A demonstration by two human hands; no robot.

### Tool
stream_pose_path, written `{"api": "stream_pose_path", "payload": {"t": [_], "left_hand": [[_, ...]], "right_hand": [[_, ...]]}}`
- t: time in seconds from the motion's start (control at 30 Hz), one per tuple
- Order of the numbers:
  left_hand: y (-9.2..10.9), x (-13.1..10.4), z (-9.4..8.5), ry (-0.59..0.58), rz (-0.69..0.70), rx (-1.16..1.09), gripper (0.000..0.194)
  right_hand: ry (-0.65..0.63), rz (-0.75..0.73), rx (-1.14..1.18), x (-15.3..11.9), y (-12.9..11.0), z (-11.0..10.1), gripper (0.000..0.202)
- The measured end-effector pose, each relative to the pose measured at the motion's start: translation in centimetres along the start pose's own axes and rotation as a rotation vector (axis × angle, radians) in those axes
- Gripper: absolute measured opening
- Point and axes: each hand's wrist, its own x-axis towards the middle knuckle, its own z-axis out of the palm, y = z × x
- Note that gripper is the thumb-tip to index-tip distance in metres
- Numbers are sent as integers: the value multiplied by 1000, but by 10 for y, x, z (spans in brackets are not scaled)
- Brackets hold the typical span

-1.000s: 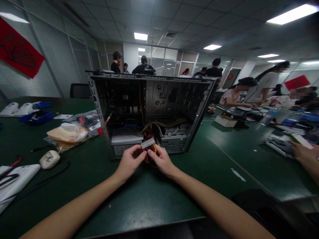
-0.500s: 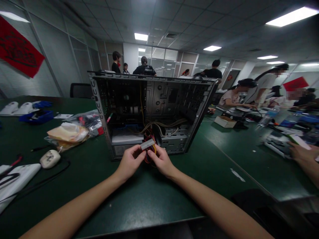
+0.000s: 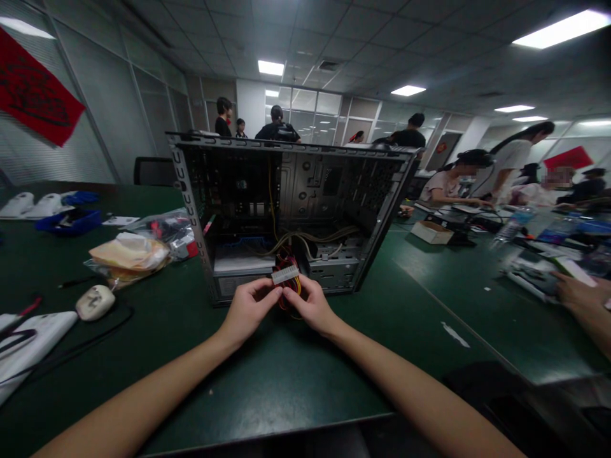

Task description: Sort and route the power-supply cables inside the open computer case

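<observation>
An opened computer case [image 3: 291, 145] stands on the green table, its open side facing me. In front of its lower edge I hold a wide, light grey power connector [image 3: 285, 275] with red, yellow and black wires [image 3: 296, 294] hanging below it. My left hand [image 3: 251, 308] pinches the connector's left end between thumb and fingers. On the other side, my right hand [image 3: 312, 305] is closed on the connector's right end and the wires. Both thumbs nearly meet beneath it. Inside the case, a bundle of beige cables [image 3: 329, 236] runs above the metal drive bay.
Left of the case lie plastic bags [image 3: 128, 257], a blue tray [image 3: 69, 221], a white mouse [image 3: 95, 302] and a white board [image 3: 41, 350] with black cables. To the right are a small open box [image 3: 432, 233] and a co-worker's hand [image 3: 585, 299]. Several people are farther back.
The connector has tilted slightly and shifted a little to the right between my fingers. Both hands stay nearly in place, and the case has not moved.
</observation>
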Motion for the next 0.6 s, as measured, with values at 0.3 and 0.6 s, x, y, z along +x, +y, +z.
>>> {"api": "stream_pose_path", "payload": {"t": [0.3,0.6], "left_hand": [[-3,-3,1,2,32,85,22],[-3,-4,3,30,68,105,19]], "right_hand": [[-6,42,9,1,2,1,27],[1,47,-38,0,4,3,30]]}}
